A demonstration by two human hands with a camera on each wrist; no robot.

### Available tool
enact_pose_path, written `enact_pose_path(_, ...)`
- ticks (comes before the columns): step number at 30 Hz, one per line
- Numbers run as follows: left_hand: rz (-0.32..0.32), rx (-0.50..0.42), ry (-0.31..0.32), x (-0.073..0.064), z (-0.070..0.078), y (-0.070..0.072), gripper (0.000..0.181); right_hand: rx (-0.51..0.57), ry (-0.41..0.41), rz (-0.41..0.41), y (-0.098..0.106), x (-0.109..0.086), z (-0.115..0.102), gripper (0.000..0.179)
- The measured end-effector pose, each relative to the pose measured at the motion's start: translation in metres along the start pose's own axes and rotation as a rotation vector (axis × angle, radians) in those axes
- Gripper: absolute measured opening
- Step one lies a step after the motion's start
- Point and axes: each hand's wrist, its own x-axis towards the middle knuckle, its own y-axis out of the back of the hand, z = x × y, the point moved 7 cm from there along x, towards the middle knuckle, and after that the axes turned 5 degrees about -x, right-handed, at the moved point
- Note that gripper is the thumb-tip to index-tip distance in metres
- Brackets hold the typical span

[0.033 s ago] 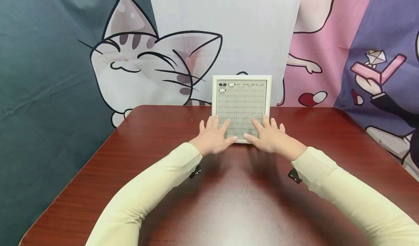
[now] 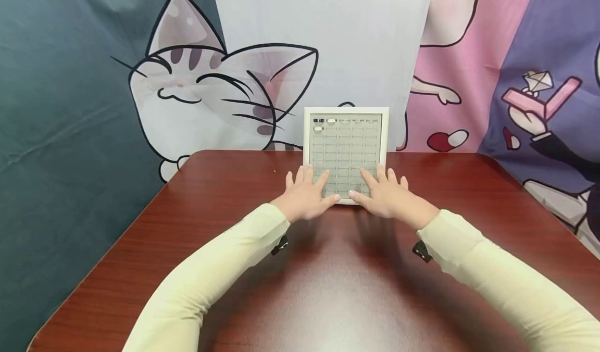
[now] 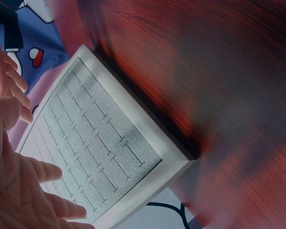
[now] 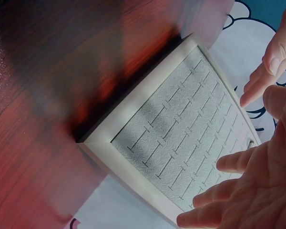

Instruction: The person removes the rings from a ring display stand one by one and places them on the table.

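Observation:
A ring display board (image 2: 344,154) with a white frame and a grey slotted pad stands on the far part of the table, leaning back. Several rings sit in its top row, among them a dark ring (image 2: 319,120) at the left end. One silver ring (image 2: 318,129) is in the second row. My left hand (image 2: 307,198) is spread before the board's lower left, fingers straight, holding nothing. Before the lower right, my right hand (image 2: 386,198) is spread likewise. In both wrist views the fingers overlap the pad; whether they touch it I cannot tell.
A reddish-brown wooden table (image 2: 328,289) with rounded far corners carries the board. Behind it hangs a cloth backdrop (image 2: 365,45) printed with cartoon figures. A black wrist device (image 2: 422,251) shows under the right sleeve, another (image 2: 279,245) under the left.

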Motion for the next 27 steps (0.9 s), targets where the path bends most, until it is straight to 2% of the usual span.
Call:
enact_pose_path(6,0.047,-0.013,-0.020,0.000,0.001,0.006,0.075,0.000,0.004,0.005,0.006,-0.001,0.001,0.081)
enact_pose_path(8,0.095,-0.057,-0.035,0.000,-0.002,0.010,0.075,-0.002,0.010,0.012,0.009,-0.002,0.001,0.082)
enact_pose_path(10,0.171,-0.143,-0.052,0.001,-0.009,0.014,0.075,0.002,0.030,0.040,0.012,-0.002,0.000,0.082)
enact_pose_path(12,0.269,-0.269,-0.059,0.005,-0.019,0.020,0.075,0.029,0.062,0.101,0.017,-0.001,-0.002,0.079)
enact_pose_path(14,0.360,-0.437,-0.047,0.013,-0.033,0.023,0.074,0.068,0.107,0.175,0.023,0.005,-0.005,0.076)
enact_pose_path(17,0.457,-0.708,0.019,0.029,-0.058,0.022,0.072,0.147,0.160,0.282,0.032,0.018,-0.010,0.071)
enact_pose_path(21,0.494,-1.075,0.110,0.050,-0.080,0.009,0.067,0.254,0.177,0.390,0.045,0.045,-0.018,0.064)
enact_pose_path(24,0.468,-1.310,0.093,0.064,-0.084,-0.002,0.060,0.325,0.169,0.481,0.058,0.066,-0.023,0.056)
enact_pose_path(27,0.408,-1.478,0.045,0.077,-0.083,-0.010,0.051,0.386,0.164,0.567,0.069,0.084,-0.028,0.047)
